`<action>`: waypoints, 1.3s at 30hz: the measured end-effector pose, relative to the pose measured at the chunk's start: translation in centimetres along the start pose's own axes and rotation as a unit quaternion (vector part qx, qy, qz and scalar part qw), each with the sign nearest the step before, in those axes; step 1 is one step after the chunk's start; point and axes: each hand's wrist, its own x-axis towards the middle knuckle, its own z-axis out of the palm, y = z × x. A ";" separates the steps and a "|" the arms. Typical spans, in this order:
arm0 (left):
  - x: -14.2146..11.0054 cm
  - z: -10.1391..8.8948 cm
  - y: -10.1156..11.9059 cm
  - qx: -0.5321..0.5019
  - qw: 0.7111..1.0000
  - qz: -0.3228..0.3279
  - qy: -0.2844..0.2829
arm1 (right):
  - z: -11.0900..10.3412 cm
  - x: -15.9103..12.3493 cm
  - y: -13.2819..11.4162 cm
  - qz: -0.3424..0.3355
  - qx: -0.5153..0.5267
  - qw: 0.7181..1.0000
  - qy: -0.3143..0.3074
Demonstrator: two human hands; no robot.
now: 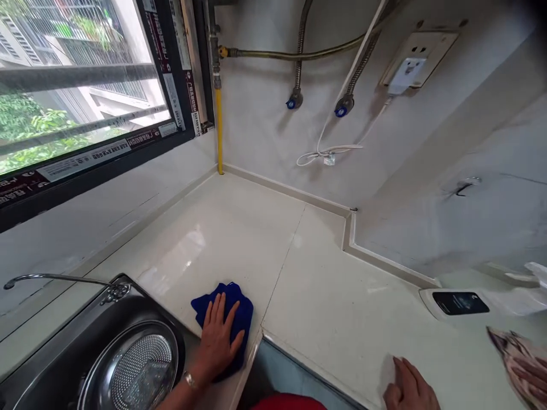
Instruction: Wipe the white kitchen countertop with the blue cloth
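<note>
Head view: left hand [217,343] spread on cloth [245,318]; right hand [412,388] half-curled at counter [329,285], grip unclear; I judge wiping underway, unfinished.

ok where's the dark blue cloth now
In the head view, low, left of centre, the cloth lies under the left hand on the glossy cream countertop, right of the steel sink.
</note>
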 end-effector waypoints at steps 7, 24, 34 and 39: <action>4.7 1.7 6.5 -0.111 0.993 -0.008 -0.035 | -0.9 0.6 -1.5 0.025 0.019 0.999 0.010; 14.2 5.0 6.7 -0.155 0.988 -0.002 -0.020 | -1.3 1.1 -1.8 0.004 0.002 0.999 0.037; 7.9 2.7 6.2 -0.115 0.992 -0.006 -0.046 | -1.4 1.1 -2.3 0.057 0.014 0.998 0.001; 9.7 3.5 7.5 -0.121 0.991 -0.039 -0.041 | -1.5 1.0 -2.5 0.077 0.027 0.996 -0.024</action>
